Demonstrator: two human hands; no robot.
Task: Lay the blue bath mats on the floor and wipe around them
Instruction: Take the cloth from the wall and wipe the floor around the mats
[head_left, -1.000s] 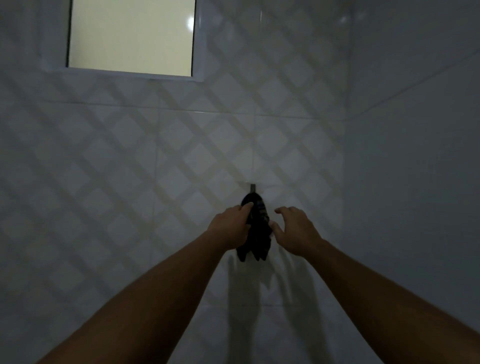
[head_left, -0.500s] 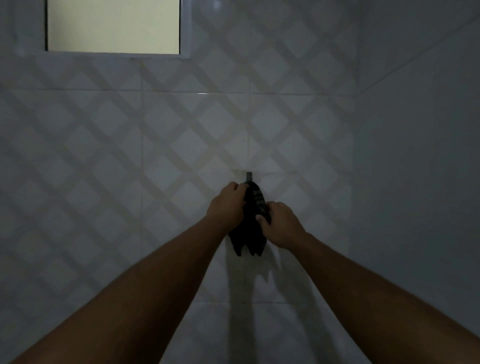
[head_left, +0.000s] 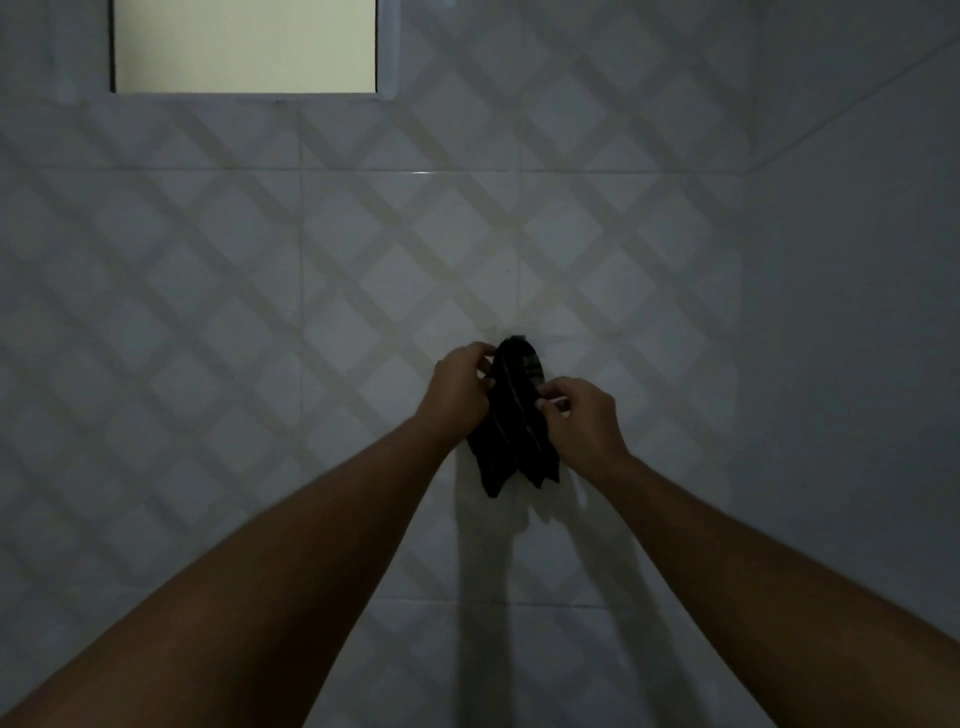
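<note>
A dark cloth (head_left: 519, 436) is seen hanging against the tiled wall (head_left: 260, 312), gathered to a narrow top and spreading into loose points at the bottom, so that its long axis runs straight up and down. It is held from both sides. The left hand (head_left: 460, 387) is set on the upper left edge, its fingers curled round the fabric just below the gathered top. The right hand (head_left: 584, 421) is placed a little lower on the opposite edge, with thumb and forefinger closed in a pinch on the fabric and the other fingers curled in behind. The top of the cloth therefore lies above and between the two sets of fingers, and the left hand is the nearer to it. What the cloth hangs from is covered by the fold and cannot be made out in the dim light. The coming move is judged to be an upward lift of the gathered top and then a pull away from the wall, led by the left hand while the lower edge is steadied by the right. Neither the blue bath mats nor the floor can be seen from here, so the laying and wiping are taken as not yet begun. A lit window (head_left: 244, 47) is set high in the wall, well above and to the left of the hands
</note>
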